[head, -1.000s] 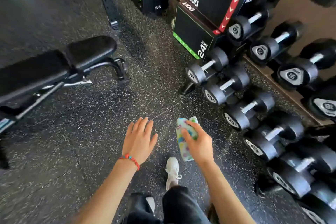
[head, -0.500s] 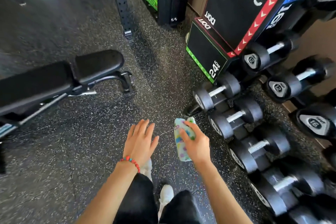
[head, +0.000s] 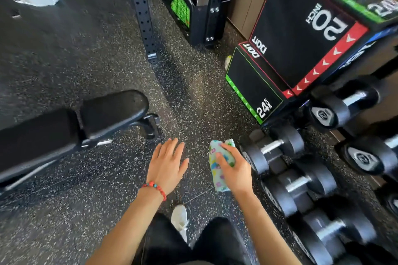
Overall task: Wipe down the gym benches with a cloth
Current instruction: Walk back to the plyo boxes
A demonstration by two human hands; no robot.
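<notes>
the right hand (head: 237, 170) grips the bunched cloth (head: 220, 165) at about five o'clock, wadded small for carrying — no wiping yet. the left hand (head: 167, 163) hangs flat, fingers straight, holding nothing (probably for balance). the bench (head: 112, 112) waits at nine o'clock, untouched.

— Where are we?
— A gym. Speckled rubber floor (head: 90, 211), a padded black bench (head: 112, 112) at nine o'clock.
— And at three o'clock?
— Racked dumbbells (head: 273, 148), with stacked plyo boxes (head: 301, 34) marked 20 and 24 inch at one o'clock, beside a perforated rack upright (head: 141, 8).
</notes>
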